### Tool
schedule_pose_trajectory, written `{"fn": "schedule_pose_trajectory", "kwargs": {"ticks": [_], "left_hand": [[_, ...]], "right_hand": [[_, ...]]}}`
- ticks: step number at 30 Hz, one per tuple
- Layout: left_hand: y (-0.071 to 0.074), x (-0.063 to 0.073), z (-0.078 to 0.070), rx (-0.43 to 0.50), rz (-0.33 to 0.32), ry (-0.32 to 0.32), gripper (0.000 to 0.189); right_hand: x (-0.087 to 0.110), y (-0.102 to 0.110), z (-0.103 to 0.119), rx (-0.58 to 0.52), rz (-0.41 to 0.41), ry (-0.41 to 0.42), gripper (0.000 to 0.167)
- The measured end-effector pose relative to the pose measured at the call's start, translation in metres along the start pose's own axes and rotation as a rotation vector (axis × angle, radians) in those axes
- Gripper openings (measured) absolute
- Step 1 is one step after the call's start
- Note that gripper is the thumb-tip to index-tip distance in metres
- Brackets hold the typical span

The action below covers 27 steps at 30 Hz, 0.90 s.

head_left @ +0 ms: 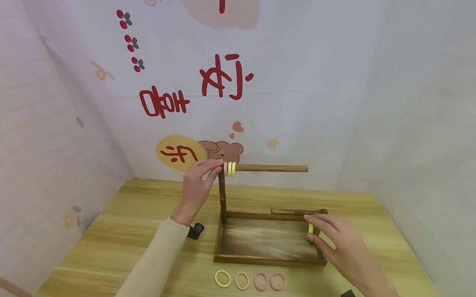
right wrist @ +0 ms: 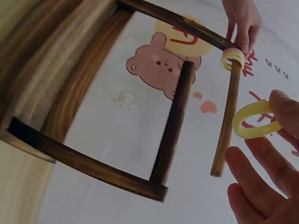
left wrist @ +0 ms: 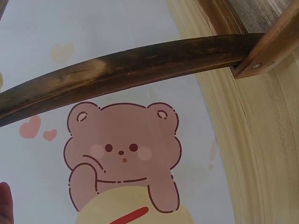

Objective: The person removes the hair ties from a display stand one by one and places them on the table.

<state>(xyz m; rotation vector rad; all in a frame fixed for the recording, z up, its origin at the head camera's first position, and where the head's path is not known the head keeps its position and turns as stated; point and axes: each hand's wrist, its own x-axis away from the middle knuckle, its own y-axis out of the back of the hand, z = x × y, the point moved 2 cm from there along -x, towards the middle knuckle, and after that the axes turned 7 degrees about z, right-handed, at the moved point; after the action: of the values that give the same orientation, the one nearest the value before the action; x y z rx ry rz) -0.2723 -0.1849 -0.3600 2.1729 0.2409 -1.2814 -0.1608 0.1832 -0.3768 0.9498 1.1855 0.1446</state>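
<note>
A dark wooden stand [head_left: 270, 260] has a tray-like base, two posts and two horizontal bars. At the top of its tall left post, the fingers of my left hand [head_left: 197, 182] grip the corner. Beside those fingers, a pink ring [head_left: 225, 169] and two yellow rings [head_left: 231, 169] hang on the upper bar [head_left: 273, 168]. My right hand [head_left: 347, 246] pinches another yellow ring [right wrist: 254, 109] between thumb and fingers. In the right wrist view this ring is apart from the free end of the upper bar. The left wrist view shows little of the left hand.
On the table [head_left: 135, 251], in front of the stand, lie a yellow ring [head_left: 217, 273], a peach ring [head_left: 237, 281] and two pink rings [head_left: 255, 282]. The lower bar [head_left: 293, 212] joins the shorter right post. A printed cloth [head_left: 298, 80] hangs behind the table.
</note>
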Motion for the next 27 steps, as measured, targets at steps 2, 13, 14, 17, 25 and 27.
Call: {"fn": "schedule_pose_trajectory", "kwargs": {"ticks": [2,13,14,17,25,27], "left_hand": [[-0.002,0.0,-0.001,0.005,-0.001,0.0,0.022],[-0.005,-0.003,0.003,0.017,-0.023,0.007,0.024],[-0.005,-0.002,0.003,0.019,-0.025,0.006,0.024],[-0.005,0.0,0.004,0.02,-0.03,0.003,0.025],[-0.006,0.0,0.005,-0.005,-0.02,0.016,0.025],[-0.007,0.0,0.005,-0.013,-0.02,0.019,0.025]], "right_hand": [[0.008,-0.002,0.003,-0.004,0.045,-0.038,0.05],[0.03,-0.025,0.012,-0.119,0.192,-0.097,0.043],[0.032,-0.027,0.012,-0.137,0.198,-0.086,0.041],[0.038,-0.033,0.014,-0.156,0.22,-0.071,0.036],[0.051,-0.044,0.013,-0.081,0.308,-0.111,0.051],[0.053,-0.047,0.013,-0.082,0.334,-0.11,0.05]]}}
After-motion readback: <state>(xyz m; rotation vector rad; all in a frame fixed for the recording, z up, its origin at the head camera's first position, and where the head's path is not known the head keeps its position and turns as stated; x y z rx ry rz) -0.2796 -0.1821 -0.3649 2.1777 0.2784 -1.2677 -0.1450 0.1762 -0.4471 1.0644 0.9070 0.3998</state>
